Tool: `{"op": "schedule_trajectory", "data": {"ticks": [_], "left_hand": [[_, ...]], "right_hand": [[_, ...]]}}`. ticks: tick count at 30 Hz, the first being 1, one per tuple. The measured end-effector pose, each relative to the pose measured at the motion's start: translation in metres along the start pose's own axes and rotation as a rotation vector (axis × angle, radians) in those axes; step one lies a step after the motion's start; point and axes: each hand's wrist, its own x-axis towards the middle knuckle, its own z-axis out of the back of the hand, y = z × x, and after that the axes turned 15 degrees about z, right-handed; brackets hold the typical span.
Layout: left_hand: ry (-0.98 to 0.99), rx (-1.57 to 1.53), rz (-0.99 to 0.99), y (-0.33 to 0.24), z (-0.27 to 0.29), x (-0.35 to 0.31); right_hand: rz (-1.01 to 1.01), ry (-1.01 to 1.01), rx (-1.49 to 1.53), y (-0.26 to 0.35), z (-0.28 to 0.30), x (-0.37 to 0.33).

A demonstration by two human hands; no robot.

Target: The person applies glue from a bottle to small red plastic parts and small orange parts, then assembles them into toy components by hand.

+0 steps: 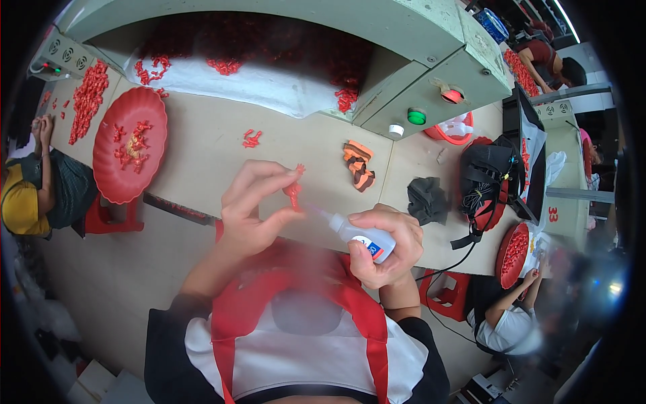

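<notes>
Small red figure (293, 192): raised above the near part of the surface (208, 128), roughly upright, one end by the thumb and the other by the fingertips. Left hand (256, 202): grip closed lightly on the figure, a pinch of thumb and fingers. Right hand (390, 242): grip wrapped around a translucent squeeze bottle (369, 241), tilted so that its thin nozzle points left at the figure's lower end. Nozzle tip is faint; cannot tell whether it touches the figure or stops just short, and no drop can be made out. Step in hand, as judged: bringing the bottle's nozzle to the figure to dispense. Next move, as judged, calls for a steady left pinch, fingertips clear of the nozzle, fine aim and a gentle squeeze. Outward: another red piece (252, 139) lies on the surface beyond the left hand; an orange-and-brown object (359, 165) lies beyond the bottle, a crumpled dark cloth (427, 200) to its right. Farther left, a red scalloped tray (108, 168) carries more red pieces. At the back stands a pale green housing (404, 94), a white sheet (269, 94) with red pieces in its opening.
</notes>
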Motion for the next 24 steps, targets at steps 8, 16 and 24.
{"op": "schedule_trajectory", "data": {"ticks": [8,16,24], "left_hand": [[0.002,-0.004,-0.007,0.0012,0.0013,-0.0001],[0.005,-0.024,0.021,0.0015,0.0019,-0.001],[0.018,-0.066,0.039,0.0023,0.0025,-0.0012]], "right_hand": [[0.007,0.004,-0.002,-0.001,-0.0008,0.0013],[0.017,0.009,-0.002,-0.0023,-0.0019,0.0023],[0.013,-0.009,0.022,-0.0026,-0.0027,0.0015]]}}
